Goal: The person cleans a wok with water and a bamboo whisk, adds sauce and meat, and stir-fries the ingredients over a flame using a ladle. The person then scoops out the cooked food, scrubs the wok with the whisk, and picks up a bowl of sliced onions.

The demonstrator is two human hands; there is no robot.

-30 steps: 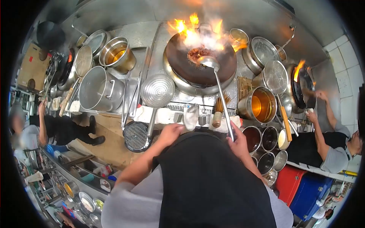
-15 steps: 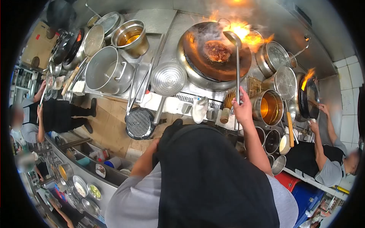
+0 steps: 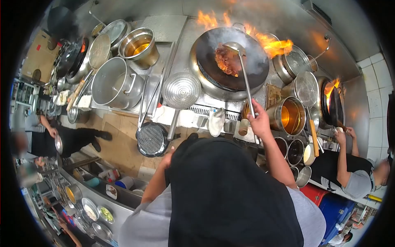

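1 head-worn camera, looking from above the wearer's dark clothing (image 3: 234, 189), which fills the near centre at close range. The view faces forward and steeply down, with the wok (image 3: 205, 45) farther out, at far centre. Wide, curved coverage takes in a cardboard panel (image 3: 40, 57) at far left and a tiled wall (image 3: 372, 82) at right. Near the left rim, blurred detail appears to be shelving (image 3: 19, 96).
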